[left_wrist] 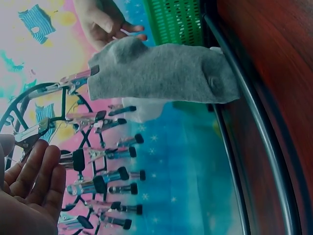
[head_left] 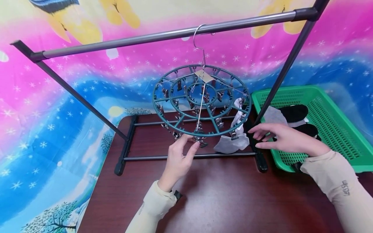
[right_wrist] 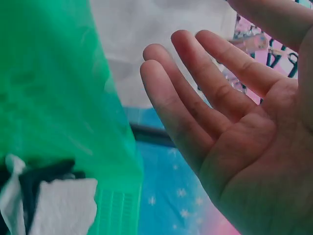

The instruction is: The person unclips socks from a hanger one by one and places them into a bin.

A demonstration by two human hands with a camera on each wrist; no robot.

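Observation:
A round green clip hanger (head_left: 186,128) hangs by its wire hook from a metal bar, with metal clips all around its rings. My left hand (head_left: 178,158) pinches one metal clip (left_wrist: 33,133) at the near rim between thumb and fingers. A grey sock (left_wrist: 166,73) hangs clipped at the rim, to the right of that hand in the head view. Behind it hangs a white sock (head_left: 238,121). My right hand (head_left: 287,139), holding nothing, is over the near left side of a green basket (head_left: 338,129), fingers extended and spread.
Black and grey socks (head_left: 294,113) lie in the basket. The dark rack's right post (head_left: 287,69) rises between hanger and basket. Its lower rails (head_left: 154,158) run just above the brown table (head_left: 221,194). A printed cloth (head_left: 58,106) hangs behind.

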